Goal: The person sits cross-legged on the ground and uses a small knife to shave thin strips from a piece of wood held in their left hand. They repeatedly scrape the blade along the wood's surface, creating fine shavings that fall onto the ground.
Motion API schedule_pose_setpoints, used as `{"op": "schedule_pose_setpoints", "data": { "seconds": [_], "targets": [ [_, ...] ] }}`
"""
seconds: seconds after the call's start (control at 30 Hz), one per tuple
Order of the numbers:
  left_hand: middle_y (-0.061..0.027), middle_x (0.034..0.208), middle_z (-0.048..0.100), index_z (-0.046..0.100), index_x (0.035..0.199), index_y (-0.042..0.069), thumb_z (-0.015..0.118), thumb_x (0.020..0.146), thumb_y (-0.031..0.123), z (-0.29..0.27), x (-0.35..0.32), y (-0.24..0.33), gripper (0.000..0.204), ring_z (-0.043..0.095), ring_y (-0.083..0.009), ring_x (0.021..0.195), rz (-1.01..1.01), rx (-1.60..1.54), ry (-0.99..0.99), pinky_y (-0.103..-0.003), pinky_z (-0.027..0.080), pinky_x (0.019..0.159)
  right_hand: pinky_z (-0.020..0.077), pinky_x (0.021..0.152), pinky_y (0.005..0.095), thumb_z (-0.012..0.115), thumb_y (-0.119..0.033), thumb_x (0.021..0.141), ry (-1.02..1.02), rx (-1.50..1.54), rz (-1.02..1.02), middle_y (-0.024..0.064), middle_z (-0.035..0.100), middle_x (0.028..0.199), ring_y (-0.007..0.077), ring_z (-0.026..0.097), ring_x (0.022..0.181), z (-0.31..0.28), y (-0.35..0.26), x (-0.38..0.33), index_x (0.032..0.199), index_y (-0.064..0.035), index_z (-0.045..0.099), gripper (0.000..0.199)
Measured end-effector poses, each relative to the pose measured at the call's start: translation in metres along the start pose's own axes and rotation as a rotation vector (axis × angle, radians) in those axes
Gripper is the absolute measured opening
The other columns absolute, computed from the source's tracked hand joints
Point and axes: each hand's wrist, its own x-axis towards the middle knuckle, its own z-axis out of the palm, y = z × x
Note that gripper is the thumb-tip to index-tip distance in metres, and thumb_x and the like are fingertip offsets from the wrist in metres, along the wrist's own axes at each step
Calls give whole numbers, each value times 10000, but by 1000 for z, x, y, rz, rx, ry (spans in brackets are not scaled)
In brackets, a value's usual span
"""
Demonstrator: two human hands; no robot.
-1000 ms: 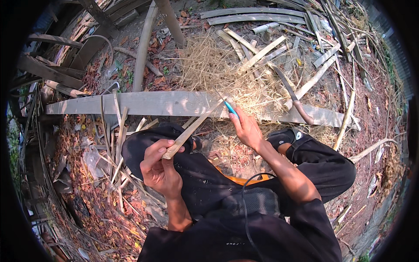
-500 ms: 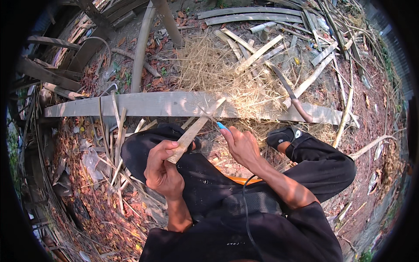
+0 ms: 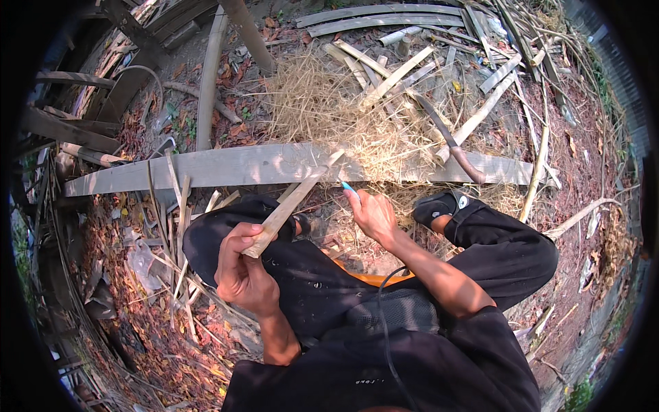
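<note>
My left hand (image 3: pixel 244 271) pinches the near end of a flat, pale wooden strip (image 3: pixel 292 204), perhaps split bamboo. The strip slants up and to the right, with its far end over a long grey plank (image 3: pixel 233 167). My right hand (image 3: pixel 376 218) is closed around a small knife, whose blue handle (image 3: pixel 349 190) shows past the thumb. Its thin blade points up beside the strip's far part and appears apart from it. A curved machete (image 3: pixel 439 123) with a brown handle lies across the plank's right part.
Curly straw-coloured shavings (image 3: pixel 302 99) are heaped behind the plank. Several cut strips (image 3: pixel 398 77) lie among them, and more slats (image 3: pixel 182 220) lean on the plank at left. A wooden post (image 3: pixel 247 34) stands beyond. My bent legs flank an orange thing (image 3: pixel 377 279).
The strip and my left hand have shifted slightly left and down. The knife has come away from the strip, its blade now pointing more upward. The whole view has moved a little.
</note>
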Motion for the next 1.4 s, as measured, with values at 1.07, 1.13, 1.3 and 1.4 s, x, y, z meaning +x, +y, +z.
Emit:
{"op": "schedule_pose_setpoints", "data": {
  "seconds": [1.07, 1.13, 1.3, 1.4],
  "targets": [
    [-209, 987, 613, 543, 973, -103, 579, 937, -25, 6, 0, 2, 93, 664, -249, 800, -96, -99, 111, -345, 613, 716, 426, 599, 484, 330, -493, 1029, -96, 277, 5, 234, 521, 581, 378, 530, 556, -18, -28, 21, 695, 53, 558, 678],
    [-203, 986, 615, 560, 983, -107, 587, 930, -32, 8, 1, 2, 95, 676, -247, 799, -96, -100, 109, -335, 610, 724, 391, 507, 439, 420, -428, 1027, 23, 387, -370, 229, 469, 534, 396, 507, 488, -36, -70, -16, 813, 28, 571, 526],
    [-152, 956, 606, 575, 1007, -109, 597, 925, -40, 5, -1, 4, 109, 697, -233, 787, -101, -21, 134, -314, 600, 740, 414, 444, 456, 551, -322, 989, -108, 322, -310, 220, 521, 531, 427, 559, 487, -52, -114, -72, 883, 13, 601, 355],
    [-130, 929, 588, 574, 1007, -121, 593, 922, -56, 1, -1, 5, 108, 703, -237, 786, -107, -26, 148, -310, 596, 733, 415, 445, 461, 565, -322, 981, -84, 270, -282, 216, 523, 528, 423, 565, 493, -45, -104, -52, 907, 19, 599, 351]
  ]
}}
